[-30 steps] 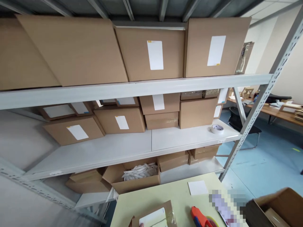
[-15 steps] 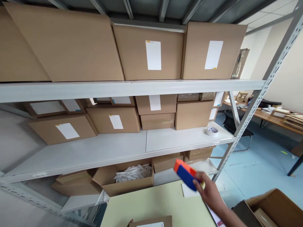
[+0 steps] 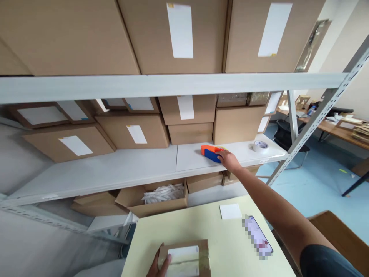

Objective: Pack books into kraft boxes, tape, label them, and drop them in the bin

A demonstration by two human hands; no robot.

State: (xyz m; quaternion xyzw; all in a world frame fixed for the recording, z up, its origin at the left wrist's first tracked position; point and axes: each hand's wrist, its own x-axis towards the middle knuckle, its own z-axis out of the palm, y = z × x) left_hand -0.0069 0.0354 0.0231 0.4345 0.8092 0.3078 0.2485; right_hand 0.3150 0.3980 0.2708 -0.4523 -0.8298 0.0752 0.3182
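My right hand (image 3: 229, 159) reaches to the middle shelf, its fingers closed round the rear of a blue and orange tape dispenser (image 3: 212, 155). The dispenser is at the white shelf board, its orange end pointing left. Low in the view, my left hand (image 3: 159, 265) grips the left edge of a taped cardboard box (image 3: 204, 254), thumb on top near the white label (image 3: 183, 257). That box is on the pale green table (image 3: 152, 234). Its near side is cut off by the frame.
A roll of tape (image 3: 260, 146) sits right of my right hand on the shelf. Cardboard boxes (image 3: 238, 125) line the shelf's back. A phone (image 3: 259, 235) and a white card (image 3: 230, 211) lie on the table. An open box (image 3: 157, 207) of white strips is below.
My right hand has carried the tape dispenser from above the table up and forward to the shelf. The view has tilted down, bringing my left hand on the box into sight.
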